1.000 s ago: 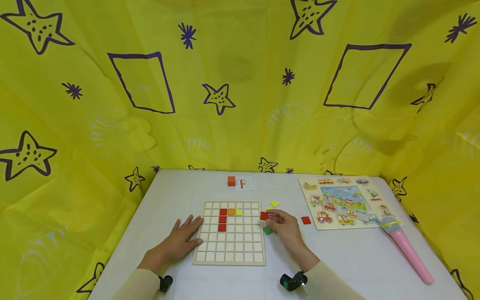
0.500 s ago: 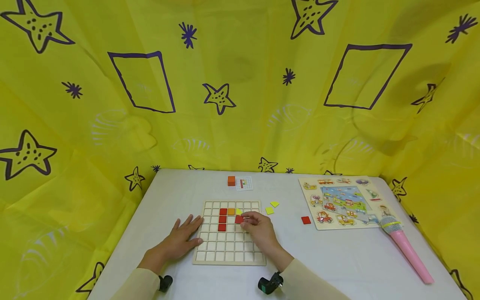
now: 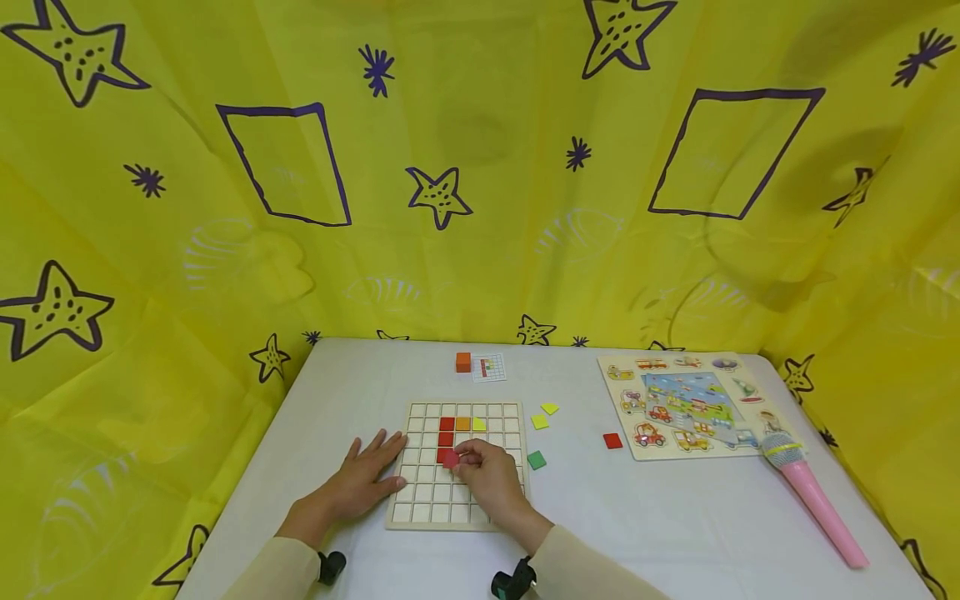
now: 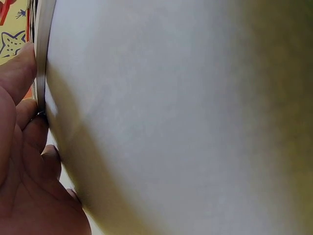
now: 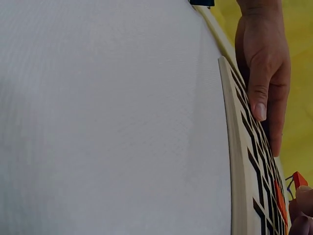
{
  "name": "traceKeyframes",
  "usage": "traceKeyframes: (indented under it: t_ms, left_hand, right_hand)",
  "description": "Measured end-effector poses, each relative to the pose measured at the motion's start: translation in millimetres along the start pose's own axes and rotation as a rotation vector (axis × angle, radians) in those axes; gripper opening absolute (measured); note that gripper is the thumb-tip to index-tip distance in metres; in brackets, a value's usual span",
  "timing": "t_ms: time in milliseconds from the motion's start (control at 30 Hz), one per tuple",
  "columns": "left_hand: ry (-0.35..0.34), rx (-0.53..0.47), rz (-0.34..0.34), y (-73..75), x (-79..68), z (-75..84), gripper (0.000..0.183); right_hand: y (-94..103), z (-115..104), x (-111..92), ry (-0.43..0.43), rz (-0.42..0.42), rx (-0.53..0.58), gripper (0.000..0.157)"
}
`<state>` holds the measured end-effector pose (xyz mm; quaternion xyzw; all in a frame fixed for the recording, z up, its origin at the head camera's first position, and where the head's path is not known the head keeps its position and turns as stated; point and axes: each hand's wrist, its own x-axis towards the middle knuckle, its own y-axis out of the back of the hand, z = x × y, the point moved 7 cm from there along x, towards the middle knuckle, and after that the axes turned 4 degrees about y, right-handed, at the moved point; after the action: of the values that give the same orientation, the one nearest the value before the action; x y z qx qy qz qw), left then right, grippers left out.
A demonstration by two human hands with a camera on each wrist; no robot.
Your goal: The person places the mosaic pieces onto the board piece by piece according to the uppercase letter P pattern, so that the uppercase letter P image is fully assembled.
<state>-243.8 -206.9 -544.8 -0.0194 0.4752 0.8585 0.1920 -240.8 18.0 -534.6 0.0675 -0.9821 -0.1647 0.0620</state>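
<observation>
A wooden grid board (image 3: 459, 493) lies in the middle of the table in the head view. My right hand (image 3: 493, 483) pinches a red square tile (image 3: 450, 459) between thumb and fingertips, over the grid. That tile overlaps the lowest of three red tiles (image 3: 446, 438) set in a column. To the right of the column's top sit an orange tile (image 3: 462, 423) and a yellow piece (image 3: 478, 424). My left hand (image 3: 362, 479) rests with fingers spread at the board's left edge; the left wrist view shows its fingers (image 4: 19, 73) against the board's side.
Right of the board lie two yellow pieces (image 3: 540, 422), a green tile (image 3: 536, 459) and another red tile (image 3: 612, 441). Behind it are an orange cube (image 3: 462, 362) and a pattern card (image 3: 489, 367). A picture puzzle (image 3: 626, 417) and a pink microphone (image 3: 821, 508) lie far right.
My right hand has carried the red tile from the board's right edge leftward across the grid, then closer to me, beside the red column. The left hand stays put.
</observation>
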Motion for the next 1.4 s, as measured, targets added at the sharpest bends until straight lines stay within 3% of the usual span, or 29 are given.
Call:
traceKeyframes:
  t_ms: [733, 1400]
  left_hand:
    - [0.017, -0.007, 0.006, 1.2, -3.7, 1.2, 0.073]
    - [0.008, 0.001, 0.006, 1.6, -2.9, 2.1, 0.073]
  right_hand:
    - [-15.1, -9, -4, 0.121, -0.049, -0.278, 0.017]
    - [-12.9, -9, -4, 0.108, -0.061, -0.265, 0.020]
